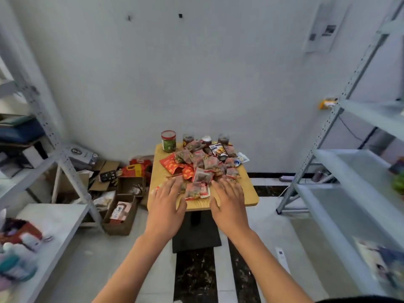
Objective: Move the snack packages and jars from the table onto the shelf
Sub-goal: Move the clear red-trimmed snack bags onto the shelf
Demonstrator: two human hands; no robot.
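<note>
A small wooden table (249, 193) carries a heap of snack packages (203, 165), mostly red and clear packets. Several jars stand along its far edge, among them a green-labelled jar (168, 141) with a red lid. My left hand (167, 202) and my right hand (229, 200) reach over the table's near edge, palms down, fingers straight. Their fingertips lie at either side of a clear packet with a red label (197, 190). Neither hand grips anything.
A grey metal shelf (354, 171) stands at the right, with a few items at its far right edge. Another metal shelf (54, 217) at the left holds bottles and boxes. Cardboard boxes (122, 215) and clutter lie on the floor left of the table.
</note>
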